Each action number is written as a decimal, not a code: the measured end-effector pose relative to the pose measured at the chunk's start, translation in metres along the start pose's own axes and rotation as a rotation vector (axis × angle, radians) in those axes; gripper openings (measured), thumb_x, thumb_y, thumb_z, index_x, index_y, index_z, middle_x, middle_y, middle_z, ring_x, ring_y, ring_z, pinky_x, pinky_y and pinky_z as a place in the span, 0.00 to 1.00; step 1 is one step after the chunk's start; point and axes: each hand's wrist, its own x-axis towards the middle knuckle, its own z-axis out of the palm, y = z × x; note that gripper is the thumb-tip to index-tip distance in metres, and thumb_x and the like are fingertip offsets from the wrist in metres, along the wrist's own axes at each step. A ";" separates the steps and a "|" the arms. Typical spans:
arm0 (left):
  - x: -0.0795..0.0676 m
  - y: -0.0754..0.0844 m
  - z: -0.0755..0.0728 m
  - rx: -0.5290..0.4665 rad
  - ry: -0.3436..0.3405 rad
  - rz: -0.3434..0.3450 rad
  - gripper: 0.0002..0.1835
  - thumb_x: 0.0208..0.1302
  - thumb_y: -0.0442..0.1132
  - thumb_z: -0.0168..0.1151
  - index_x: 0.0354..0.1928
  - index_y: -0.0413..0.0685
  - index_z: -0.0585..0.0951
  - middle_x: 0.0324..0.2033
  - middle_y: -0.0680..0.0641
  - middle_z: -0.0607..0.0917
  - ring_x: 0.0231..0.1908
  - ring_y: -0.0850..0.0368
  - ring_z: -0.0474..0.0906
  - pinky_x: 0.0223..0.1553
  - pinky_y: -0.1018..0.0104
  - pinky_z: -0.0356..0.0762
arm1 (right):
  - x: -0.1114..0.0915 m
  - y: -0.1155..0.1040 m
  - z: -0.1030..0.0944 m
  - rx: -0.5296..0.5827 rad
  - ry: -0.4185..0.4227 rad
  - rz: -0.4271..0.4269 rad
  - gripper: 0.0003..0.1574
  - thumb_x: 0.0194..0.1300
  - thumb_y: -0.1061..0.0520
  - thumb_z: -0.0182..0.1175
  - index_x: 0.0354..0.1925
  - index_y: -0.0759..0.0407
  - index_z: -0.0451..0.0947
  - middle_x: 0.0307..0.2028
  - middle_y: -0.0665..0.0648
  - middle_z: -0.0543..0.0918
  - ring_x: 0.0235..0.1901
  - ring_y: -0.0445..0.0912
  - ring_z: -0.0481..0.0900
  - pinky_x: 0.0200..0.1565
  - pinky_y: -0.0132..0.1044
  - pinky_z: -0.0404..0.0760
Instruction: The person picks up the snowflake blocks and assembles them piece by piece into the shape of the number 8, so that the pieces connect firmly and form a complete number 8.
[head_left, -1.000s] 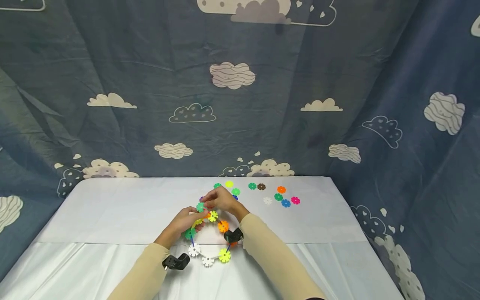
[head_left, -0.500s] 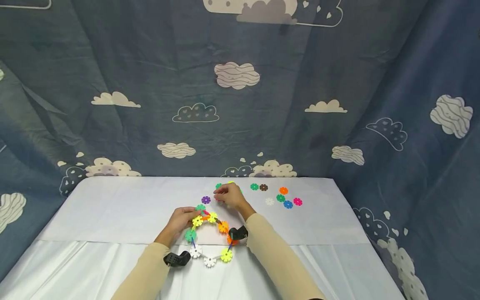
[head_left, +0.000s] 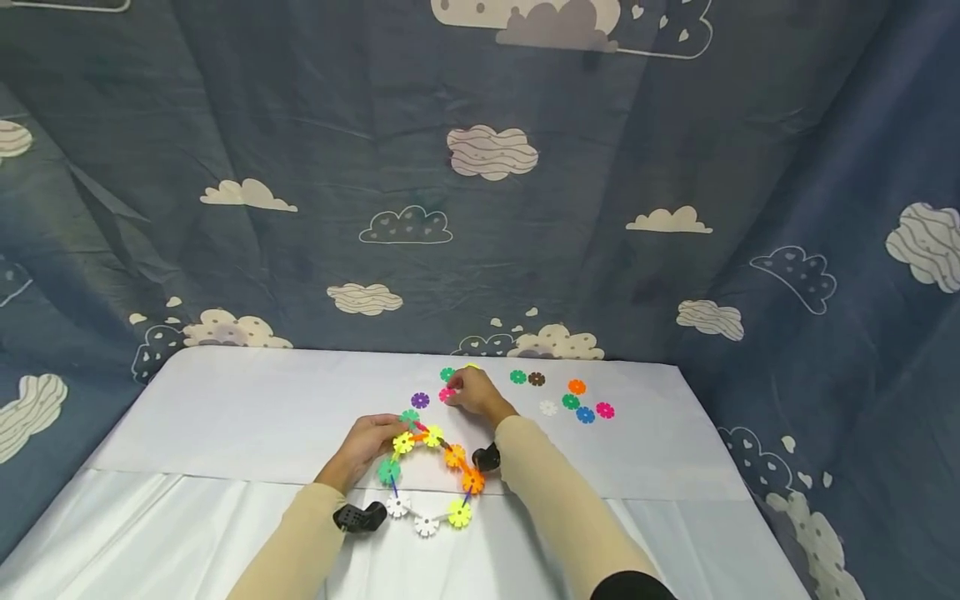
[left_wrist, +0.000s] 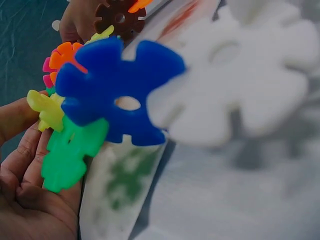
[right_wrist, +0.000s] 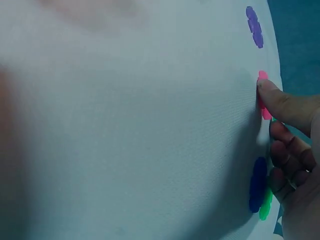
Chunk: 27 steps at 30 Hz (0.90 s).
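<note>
A closed ring of interlocking plastic snowflake discs [head_left: 455,455] lies on the white cloth, in white, yellow, orange, green and blue. At its upper left, a teal disc [head_left: 409,417] juts out on a pink one. My left hand [head_left: 369,443] holds the ring there, its fingers partly hidden. In the left wrist view, a blue disc [left_wrist: 107,90] and a blurred white disc [left_wrist: 235,70] stand close, with a green disc [left_wrist: 75,155] by the palm. Farther back, my right hand [head_left: 480,393] pinches a loose pink disc [right_wrist: 263,110], thumb on its face.
A purple disc [head_left: 420,401] lies left of the right hand. Green [head_left: 518,377], brown [head_left: 536,379], white [head_left: 548,407], orange [head_left: 577,387], blue [head_left: 586,415] and pink [head_left: 605,410] discs lie to the right. A dark cloud-print curtain [head_left: 555,275] stands behind the table.
My right hand has left the ring's upper end and moved back and right to the loose pink disc. The left hand stays at the ring. The head view has shifted slightly.
</note>
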 end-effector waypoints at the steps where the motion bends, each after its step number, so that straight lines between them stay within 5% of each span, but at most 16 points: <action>1: 0.000 0.000 0.001 0.003 0.002 0.000 0.15 0.64 0.34 0.62 0.48 0.30 0.78 0.36 0.46 0.84 0.34 0.60 0.80 0.38 0.68 0.80 | 0.000 0.001 0.000 0.009 0.006 -0.003 0.15 0.55 0.59 0.71 0.41 0.61 0.81 0.35 0.53 0.79 0.37 0.45 0.75 0.46 0.38 0.77; 5: 0.001 0.000 0.002 -0.013 0.012 -0.008 0.15 0.65 0.34 0.61 0.49 0.30 0.77 0.37 0.46 0.84 0.34 0.60 0.79 0.39 0.67 0.80 | -0.001 0.000 -0.001 0.104 0.030 -0.035 0.13 0.52 0.65 0.72 0.35 0.59 0.78 0.30 0.52 0.76 0.31 0.43 0.71 0.38 0.34 0.74; 11: 0.003 0.000 0.000 -0.060 0.017 -0.021 0.15 0.67 0.33 0.58 0.50 0.27 0.77 0.34 0.48 0.84 0.34 0.61 0.79 0.38 0.69 0.80 | -0.007 -0.006 -0.001 0.519 0.004 -0.054 0.06 0.59 0.71 0.64 0.37 0.67 0.80 0.25 0.54 0.80 0.18 0.40 0.74 0.22 0.29 0.75; 16: 0.003 0.000 0.001 -0.047 0.018 -0.024 0.15 0.67 0.33 0.58 0.50 0.27 0.77 0.36 0.47 0.84 0.35 0.62 0.80 0.38 0.69 0.80 | -0.012 -0.023 -0.002 0.825 -0.079 -0.020 0.11 0.65 0.69 0.58 0.44 0.76 0.77 0.27 0.55 0.82 0.21 0.42 0.76 0.31 0.36 0.83; 27: 0.002 0.000 -0.002 -0.061 0.000 -0.032 0.15 0.67 0.33 0.59 0.50 0.27 0.77 0.36 0.46 0.84 0.35 0.61 0.80 0.39 0.69 0.81 | -0.009 -0.053 0.013 0.796 -0.225 -0.010 0.13 0.71 0.64 0.49 0.45 0.73 0.75 0.28 0.53 0.75 0.27 0.43 0.72 0.33 0.30 0.76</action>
